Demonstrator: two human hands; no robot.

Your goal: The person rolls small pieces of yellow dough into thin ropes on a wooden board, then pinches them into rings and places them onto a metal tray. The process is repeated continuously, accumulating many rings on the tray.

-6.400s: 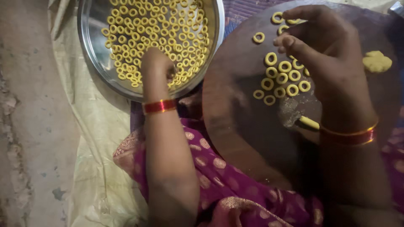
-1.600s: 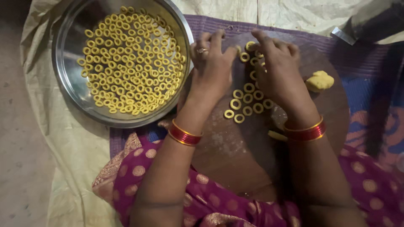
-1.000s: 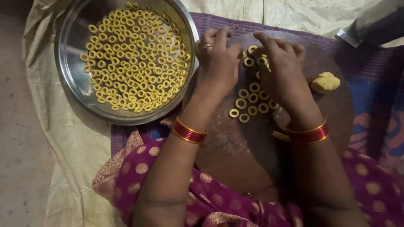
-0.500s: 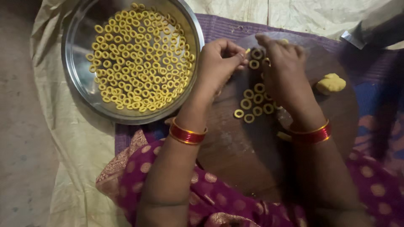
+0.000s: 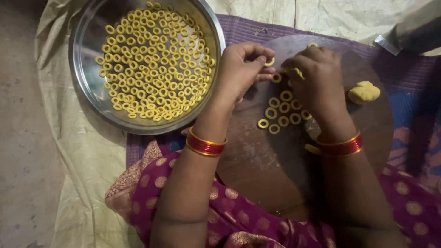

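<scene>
Person is sitting w/ a round dark wooden board point(image 5: 257, 174) on the lap, shaping small yellow dough rings.

Left hand point(image 5: 241, 69) is pinching one freshly formed yellow dough ring point(image 5: 270, 61) betw. thumb and forefinger, fingers narrow and curled around it, lifted just above the board's far edge. Right hand point(image 5: 317, 80) is hovering just beside it, fingertips bunched close on a thin bit of yellow dough point(image 5: 297, 71); can't tell if that piece is rolled out or only pinched.

A cluster of finished yellow rings point(image 5: 281, 111) is lying on the board, near side of both hands, partly under the right wrist. A lump of yellow dough point(image 5: 364, 91) is sitting at the board's right edge, well apart from the hands. To the far left, a wide round steel tray point(image 5: 87, 41) is holding a dense spread of the same rings point(image 5: 154, 64). Red-and-gold bangles point(image 5: 205, 143) on both wrists; magenta cloth w/ gold dots point(image 5: 220, 216) over the knees; pale plastic sheet point(image 5: 82, 183) under everything.

Judgement: step in hand looks like closing/finishing a single ring. Next move prob. calls for a light release, setting it flat w/o squashing the loop, beside the cluster not on top of it.
</scene>
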